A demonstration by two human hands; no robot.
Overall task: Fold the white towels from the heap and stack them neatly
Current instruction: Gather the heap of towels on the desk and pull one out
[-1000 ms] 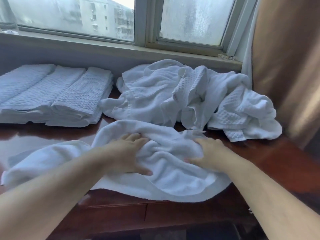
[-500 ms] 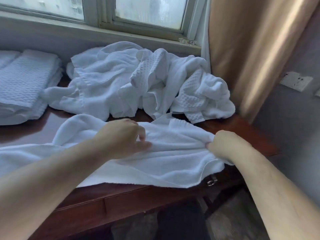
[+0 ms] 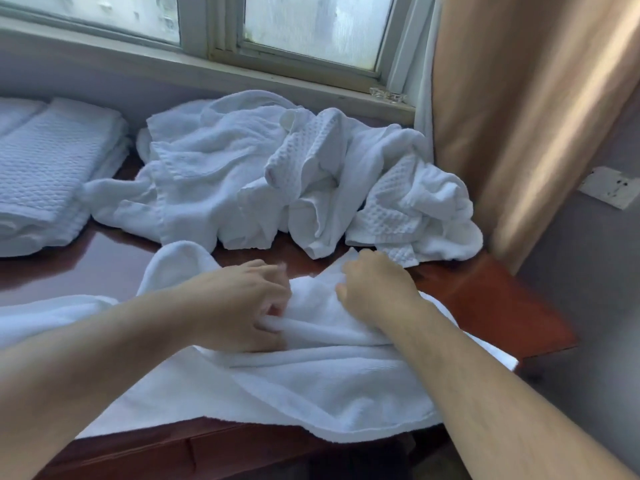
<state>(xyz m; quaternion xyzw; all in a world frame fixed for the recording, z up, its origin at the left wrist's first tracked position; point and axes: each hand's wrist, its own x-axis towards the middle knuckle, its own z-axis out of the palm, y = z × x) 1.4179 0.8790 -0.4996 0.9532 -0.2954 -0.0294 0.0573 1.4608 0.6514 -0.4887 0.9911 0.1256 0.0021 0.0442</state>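
Towel work, seen from our head camera: a white terry towel (image 3: pixel 311 386) lies rumpled on the dark wooden table (image 3: pixel 485 306), just in front of the heap (image 3: pixel 277 174) of unfolded white towels. Its far corner nearly touches the heap and its near edge hangs over the table's front.

Our left hand (image 3: pixel 242 306) is in front of the heap, with its fingers curled and pinching a raised ridge of the terry towel. Our right hand (image 3: pixel 375 289) sits just beside it and closer to the heap. Its fingers are bent down over the cloth's far edge and grip it.

Left of the heap rests the folded stack (image 3: pixel 45 168) of waffle-weave towels, close to the heap's trailing end. Behind the heap runs the window (image 3: pixel 311 26). To the right of the heap hangs a tan curtain (image 3: pixel 519 116), and beyond that is a wall socket (image 3: pixel 609 192).
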